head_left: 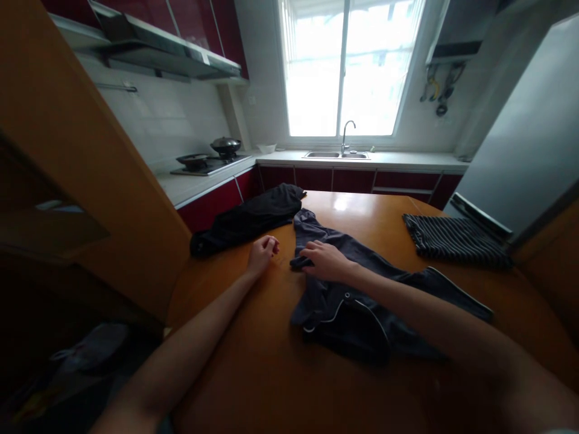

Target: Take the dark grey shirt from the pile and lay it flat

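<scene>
A dark grey garment with white piping (362,307) lies spread on the orange wooden table (271,361). My right hand (323,260) rests on it near its left edge, fingers curled and pinching a fold of the cloth. My left hand (262,252) lies on the bare table just left of the garment, fingers curled in loosely with nothing in them. A black garment (248,220) lies bunched beyond my left hand, apart from it.
A folded black-and-white striped cloth (452,241) lies at the table's right. A grey fridge (520,150) stands right of it. Behind are a counter with a sink (337,155), a stove with pans (210,161), and a window. A wooden panel (90,181) rises at left.
</scene>
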Tool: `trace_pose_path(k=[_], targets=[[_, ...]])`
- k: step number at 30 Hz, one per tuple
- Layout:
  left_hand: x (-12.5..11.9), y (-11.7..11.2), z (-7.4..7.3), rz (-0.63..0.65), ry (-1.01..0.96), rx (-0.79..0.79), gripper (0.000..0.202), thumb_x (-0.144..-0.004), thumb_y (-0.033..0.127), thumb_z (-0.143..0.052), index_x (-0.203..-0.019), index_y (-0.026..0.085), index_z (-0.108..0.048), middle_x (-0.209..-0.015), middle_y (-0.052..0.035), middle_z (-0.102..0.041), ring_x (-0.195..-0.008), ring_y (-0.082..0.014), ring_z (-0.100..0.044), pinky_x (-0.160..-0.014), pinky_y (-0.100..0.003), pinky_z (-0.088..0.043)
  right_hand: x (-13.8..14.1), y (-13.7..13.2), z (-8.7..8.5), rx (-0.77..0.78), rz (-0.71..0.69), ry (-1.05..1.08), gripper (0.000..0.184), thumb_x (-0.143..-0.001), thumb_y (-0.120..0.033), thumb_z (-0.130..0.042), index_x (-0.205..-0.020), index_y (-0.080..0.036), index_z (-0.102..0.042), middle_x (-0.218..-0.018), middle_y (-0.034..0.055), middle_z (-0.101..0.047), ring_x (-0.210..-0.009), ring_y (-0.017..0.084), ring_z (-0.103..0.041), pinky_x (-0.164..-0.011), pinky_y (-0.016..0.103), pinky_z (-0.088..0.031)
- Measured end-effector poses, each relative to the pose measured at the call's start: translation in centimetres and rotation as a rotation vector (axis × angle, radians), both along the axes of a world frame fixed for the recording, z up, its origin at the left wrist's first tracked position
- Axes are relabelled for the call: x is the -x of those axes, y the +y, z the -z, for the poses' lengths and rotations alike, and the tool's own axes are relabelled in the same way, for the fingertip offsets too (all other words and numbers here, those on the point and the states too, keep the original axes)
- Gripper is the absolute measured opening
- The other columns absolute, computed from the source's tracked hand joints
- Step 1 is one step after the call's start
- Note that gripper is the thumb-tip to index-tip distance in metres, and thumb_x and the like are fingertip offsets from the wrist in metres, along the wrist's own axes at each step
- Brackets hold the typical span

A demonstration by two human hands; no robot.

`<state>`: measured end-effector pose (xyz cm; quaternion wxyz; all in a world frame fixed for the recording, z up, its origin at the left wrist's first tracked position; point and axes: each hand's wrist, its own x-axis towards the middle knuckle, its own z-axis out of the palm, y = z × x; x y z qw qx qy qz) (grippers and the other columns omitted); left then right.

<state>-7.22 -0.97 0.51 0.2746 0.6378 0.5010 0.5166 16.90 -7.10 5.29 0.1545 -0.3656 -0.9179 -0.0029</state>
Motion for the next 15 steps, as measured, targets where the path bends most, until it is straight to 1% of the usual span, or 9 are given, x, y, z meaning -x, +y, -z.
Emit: trace_pose_path(k=[2, 4, 6, 8, 10, 11, 12, 13, 15], targets=[[0.0, -0.1, 0.2, 0.016, 0.007, 0.01, 0.031, -0.087, 0.043, -0.049, -0.079, 0.016, -0.064, -0.064, -0.0014, -0.062, -0.058, -0.0149, -0.059, -0.052, -0.023, -0.042, 2.1, 1.8, 0.1, 0.022, -0.018, -0.104, 0.027, -0.086, -0.033, -0.069, -0.108, -0.019, -0.071, -0.108, 0.0109, -0.069, -0.101, 0.026, -0.063, -0.081, 0.032, -0.047], [-0.2, -0.2, 0.2, 0.042, 0.02, 0.013, 0.032, -0.087, 0.043, -0.05, -0.079, 0.017, -0.064, -0.063, -0.0011, -0.062, -0.057, -0.0147, -0.059, -0.052, -0.023, -0.042, 2.6, 3.9, 0.0, 0.062, -0.019, -0.144, 0.016, -0.088, -0.028, -0.062, -0.096, -0.019, -0.073, -0.1, 0.0088, -0.072, -0.092, 0.024, -0.065, -0.074, 0.029, -0.045], [-0.6, -0.3, 0.3, 0.068, 0.023, 0.017, 0.032, -0.088, 0.044, -0.05, -0.078, 0.017, -0.064, -0.062, -0.0007, -0.062, -0.057, -0.0145, -0.059, -0.052, -0.023, -0.042, 1.5, 6.0, -0.7, 0.1, 0.043, -0.089, 0.018, -0.09, -0.022, -0.056, -0.089, -0.02, -0.073, -0.09, 0.0057, -0.073, -0.083, 0.02, -0.065, -0.069, 0.027, -0.042], [-1.0, 0.0, 0.5, 0.087, 0.019, 0.021, 0.032, -0.089, 0.044, -0.049, -0.077, 0.017, -0.064, -0.062, -0.0003, -0.062, -0.056, -0.0144, -0.058, -0.053, -0.024, -0.042, -0.5, 7.9, -1.9, 0.135, 0.143, 0.013, 0.019, -0.091, -0.021, -0.053, -0.09, -0.019, -0.073, -0.085, 0.004, -0.072, -0.077, 0.017, -0.063, -0.067, 0.025, -0.041], [-1.4, 0.4, 0.7, 0.093, 0.012, 0.021, 0.032, -0.089, 0.043, -0.049, -0.076, 0.018, -0.064, -0.061, -0.0001, -0.061, -0.056, -0.0143, -0.058, -0.054, -0.024, -0.043, -2.2, 9.1, -2.9, 0.159, 0.195, 0.089, 0.019, -0.092, -0.022, -0.054, -0.094, -0.016, -0.072, -0.086, 0.0043, -0.071, -0.075, 0.016, -0.062, -0.067, 0.024, -0.041], [-1.6, 0.6, 0.8, 0.092, 0.006, 0.021, 0.032, -0.09, 0.043, -0.049, -0.075, 0.018, -0.064, -0.061, -0.0001, -0.061, -0.056, -0.0143, -0.058, -0.054, -0.024, -0.043, -2.7, 9.2, -3.1, 0.148, 0.182, 0.111, 0.018, -0.092, -0.025, -0.057, -0.097, -0.016, -0.072, -0.089, 0.0048, -0.071, -0.077, 0.016, -0.062, -0.068, 0.025, -0.041], [-1.7, 0.8, 0.9, 0.091, -0.002, 0.022, 0.032, -0.09, 0.042, -0.049, -0.075, 0.018, -0.063, -0.061, -0.0001, -0.061, -0.056, -0.0143, -0.058, -0.055, -0.024, -0.043, -2.7, 9.1, -3.0, 0.129, 0.135, 0.111, 0.021, -0.091, -0.031, -0.06, -0.102, -0.017, -0.072, -0.094, 0.0055, -0.071, -0.081, 0.017, -0.063, -0.07, 0.025, -0.042], [-1.9, 1.0, 0.9, 0.089, -0.011, 0.023, 0.031, -0.09, 0.042, -0.049, -0.075, 0.018, -0.063, -0.061, 0.0, -0.061, -0.056, -0.0143, -0.058, -0.055, -0.024, -0.043, -2.4, 8.6, -2.5, 0.104, 0.065, 0.092, 0.027, -0.089, -0.038, -0.065, -0.107, -0.019, -0.071, -0.098, 0.0063, -0.071, -0.085, 0.019, -0.063, -0.073, 0.027, -0.043], [-2.0, 1.1, 1.0, 0.087, -0.028, 0.026, 0.031, -0.09, 0.041, -0.05, -0.076, 0.018, -0.063, -0.061, 0.0001, -0.061, -0.055, -0.0142, -0.057, -0.054, -0.024, -0.042, -1.0, 7.4, -1.0, 0.079, -0.088, 0.001, 0.038, -0.083, -0.047, -0.071, -0.111, -0.021, -0.072, -0.104, 0.0077, -0.071, -0.093, 0.023, -0.063, -0.077, 0.029, -0.044]])
